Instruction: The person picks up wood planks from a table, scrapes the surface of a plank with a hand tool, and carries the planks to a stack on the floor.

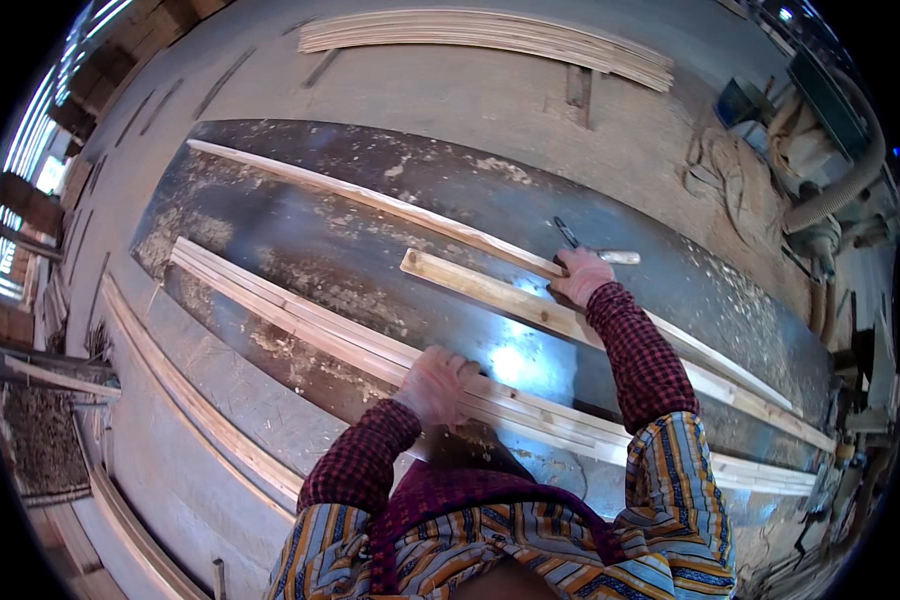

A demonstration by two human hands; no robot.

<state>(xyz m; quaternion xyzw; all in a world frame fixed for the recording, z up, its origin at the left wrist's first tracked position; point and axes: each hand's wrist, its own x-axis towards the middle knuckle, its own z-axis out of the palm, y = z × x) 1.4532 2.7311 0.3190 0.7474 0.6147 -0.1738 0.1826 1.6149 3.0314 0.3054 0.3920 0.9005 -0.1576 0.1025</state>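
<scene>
My left hand (435,385) is closed over a row of pale wooden strips (300,313) lying side by side along the near side of the dark table (360,230). My right hand (582,277) grips a long, thin wooden strip (370,205) farther across the table; its fingertips are partly hidden. Between the two hands lies a single wooden strip (470,285), one end showing and its middle passing under my right forearm. Just beyond the right hand are a dark, slim tool (565,232) and a short, pale handle-like piece (622,257).
Wood shavings and dust are scattered over the table. A stack of long boards (490,42) lies beyond it. More long strips (195,385) lean at the left. Sacks (735,180), a ribbed hose (835,195) and machinery stand at the right.
</scene>
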